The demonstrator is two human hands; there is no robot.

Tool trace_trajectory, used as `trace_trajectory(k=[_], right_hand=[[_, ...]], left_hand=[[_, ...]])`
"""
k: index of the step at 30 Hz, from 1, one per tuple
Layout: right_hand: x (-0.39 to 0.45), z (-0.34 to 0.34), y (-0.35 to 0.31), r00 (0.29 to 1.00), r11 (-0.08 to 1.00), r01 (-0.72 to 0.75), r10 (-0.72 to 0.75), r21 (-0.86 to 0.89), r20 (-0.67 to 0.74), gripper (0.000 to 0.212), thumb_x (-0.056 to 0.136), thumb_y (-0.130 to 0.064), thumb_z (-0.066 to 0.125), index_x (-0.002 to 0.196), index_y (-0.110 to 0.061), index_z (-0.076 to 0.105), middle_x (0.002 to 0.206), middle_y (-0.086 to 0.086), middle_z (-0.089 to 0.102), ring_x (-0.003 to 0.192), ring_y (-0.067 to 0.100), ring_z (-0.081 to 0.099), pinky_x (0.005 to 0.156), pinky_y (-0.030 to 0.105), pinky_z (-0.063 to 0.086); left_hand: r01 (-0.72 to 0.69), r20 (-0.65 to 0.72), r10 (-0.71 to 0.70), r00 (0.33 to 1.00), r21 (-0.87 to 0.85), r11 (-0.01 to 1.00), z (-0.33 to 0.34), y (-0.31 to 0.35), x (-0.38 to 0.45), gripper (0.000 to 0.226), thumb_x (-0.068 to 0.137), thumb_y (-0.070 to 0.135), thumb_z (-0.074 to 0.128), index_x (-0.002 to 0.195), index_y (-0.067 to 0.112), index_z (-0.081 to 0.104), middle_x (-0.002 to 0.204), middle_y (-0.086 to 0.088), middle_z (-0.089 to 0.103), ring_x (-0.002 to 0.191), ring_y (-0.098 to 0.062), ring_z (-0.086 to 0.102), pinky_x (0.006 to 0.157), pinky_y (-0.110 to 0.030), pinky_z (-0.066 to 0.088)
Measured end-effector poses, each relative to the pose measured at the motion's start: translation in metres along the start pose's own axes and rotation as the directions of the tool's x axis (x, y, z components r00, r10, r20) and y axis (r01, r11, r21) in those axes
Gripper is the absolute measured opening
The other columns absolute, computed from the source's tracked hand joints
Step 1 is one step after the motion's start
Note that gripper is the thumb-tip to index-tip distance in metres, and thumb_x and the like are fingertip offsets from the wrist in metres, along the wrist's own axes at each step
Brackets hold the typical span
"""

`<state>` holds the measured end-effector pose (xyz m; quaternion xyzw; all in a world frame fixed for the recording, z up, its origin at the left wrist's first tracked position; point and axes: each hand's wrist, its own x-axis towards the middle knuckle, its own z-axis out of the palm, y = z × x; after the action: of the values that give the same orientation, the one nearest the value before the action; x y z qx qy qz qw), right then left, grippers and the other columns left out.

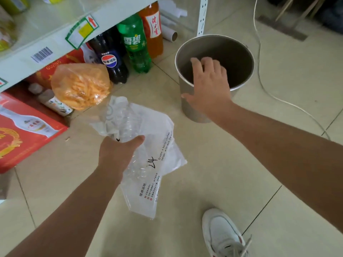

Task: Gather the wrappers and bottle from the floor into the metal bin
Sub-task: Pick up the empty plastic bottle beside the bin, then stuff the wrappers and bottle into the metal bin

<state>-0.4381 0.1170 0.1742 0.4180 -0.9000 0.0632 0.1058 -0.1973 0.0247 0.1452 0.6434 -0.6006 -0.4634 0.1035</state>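
A clear plastic bottle (128, 119) and printed transparent wrappers (152, 164) are held together above the tiled floor (204, 173), gripped by the left hand (118, 151), whose fingers are clamped around the bundle. To the right, the metal bin (239, 51) is seen standing upright on the floor; its near rim is covered by the right hand (209, 86), the fingers spread apart over the opening. A bag of orange snacks (81, 86) is seen just beyond the bundle, beside soda bottles (126, 51) under a shelf (55, 43). A white shoe (220, 234) is seen below.
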Motion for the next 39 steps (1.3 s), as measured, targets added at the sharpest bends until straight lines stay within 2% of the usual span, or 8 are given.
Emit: trace_trajectory(k=[4,7,18,21,25,30,33,39], right_hand=[[0.007,0.007,0.02,0.915,0.998,-0.064,0.063,-0.009,0.399,0.032,0.09,-0.03,0.066,0.116,-0.013,0.057,0.088,0.007,0.059,0.089,0.03,0.062,0.078,0.042,0.05],[0.003,0.009,0.023,0.906,0.998,-0.058,0.057,-0.011,0.419,0.01,0.094,-0.015,0.058,0.103,-0.016,0.061,0.077,0.004,0.052,0.077,0.027,0.058,0.066,0.038,0.048],[-0.067,-0.011,0.003,0.837,0.994,0.07,-0.103,0.082,0.537,0.013,0.098,-0.023,0.052,0.106,-0.015,0.06,0.084,0.004,0.054,0.076,0.027,0.052,0.066,0.037,0.042],[-0.092,-0.015,-0.005,0.8,0.986,0.103,-0.161,0.131,0.578,0.014,0.098,-0.022,0.055,0.108,-0.015,0.061,0.079,0.002,0.052,0.075,0.024,0.053,0.066,0.035,0.041],[-0.118,-0.021,-0.018,0.738,0.976,0.126,-0.211,0.176,0.641,0.016,0.098,-0.019,0.055,0.112,-0.015,0.061,0.085,0.003,0.055,0.08,0.024,0.056,0.071,0.033,0.045],[-0.14,-0.03,-0.02,0.736,0.963,0.191,-0.268,0.189,0.622,0.021,0.096,-0.012,0.052,0.115,-0.014,0.059,0.108,0.009,0.065,0.099,0.03,0.064,0.074,0.037,0.047],[-0.148,-0.034,-0.026,0.699,0.948,0.236,-0.318,0.214,0.641,0.023,0.096,-0.012,0.052,0.118,-0.014,0.058,0.115,0.009,0.064,0.105,0.031,0.062,0.084,0.041,0.051],[-0.163,-0.045,-0.043,0.661,0.89,0.344,-0.456,0.299,0.596,0.032,0.095,0.002,0.047,0.126,-0.002,0.054,0.12,0.012,0.057,0.108,0.03,0.059,0.085,0.041,0.051]], left_hand=[[-0.024,-0.014,0.024,1.0,0.018,1.0,-0.007,0.009,-0.005,0.057,0.065,0.046,0.086,0.102,0.01,0.064,0.083,-0.009,0.069,0.064,-0.026,0.061,0.061,-0.033,0.053],[-0.042,-0.024,0.043,0.999,0.033,0.999,-0.012,0.017,-0.011,0.06,0.062,0.049,0.086,0.102,0.01,0.064,0.088,-0.011,0.07,0.073,-0.031,0.067,0.071,-0.042,0.058],[-0.231,-0.097,0.231,0.968,0.005,0.973,-0.052,0.066,-0.06,0.049,0.064,0.048,0.087,0.094,0.023,0.058,0.09,0.002,0.063,0.083,-0.02,0.064,0.082,-0.037,0.054],[-0.273,-0.109,0.278,0.954,0.06,0.96,-0.056,0.077,-0.078,0.088,0.049,0.063,0.083,0.121,0.019,0.059,0.105,0.002,0.068,0.095,-0.024,0.068,0.089,-0.043,0.056],[-0.374,-0.103,0.408,0.907,0.248,0.894,-0.054,0.088,-0.107,0.081,0.061,0.055,0.082,0.125,0.017,0.05,0.103,0.006,0.061,0.095,-0.022,0.061,0.09,-0.04,0.052],[-0.559,0.022,0.676,0.737,0.583,0.59,-0.038,0.094,-0.136,0.061,0.074,0.05,0.075,0.12,0.023,0.046,0.094,0.006,0.061,0.086,-0.02,0.061,0.075,-0.032,0.048],[-0.612,0.196,0.848,0.492,0.771,0.177,-0.018,0.1,-0.144,0.044,0.078,0.032,0.073,0.112,0.022,0.046,0.084,0.003,0.059,0.08,-0.025,0.065,0.064,-0.033,0.045],[-0.588,0.565,0.768,0.303,0.745,-0.316,0.031,0.074,-0.141,0.049,0.051,0.01,0.08,0.098,0.015,0.069,0.067,-0.001,0.066,0.058,-0.026,0.065,0.059,-0.035,0.047]])
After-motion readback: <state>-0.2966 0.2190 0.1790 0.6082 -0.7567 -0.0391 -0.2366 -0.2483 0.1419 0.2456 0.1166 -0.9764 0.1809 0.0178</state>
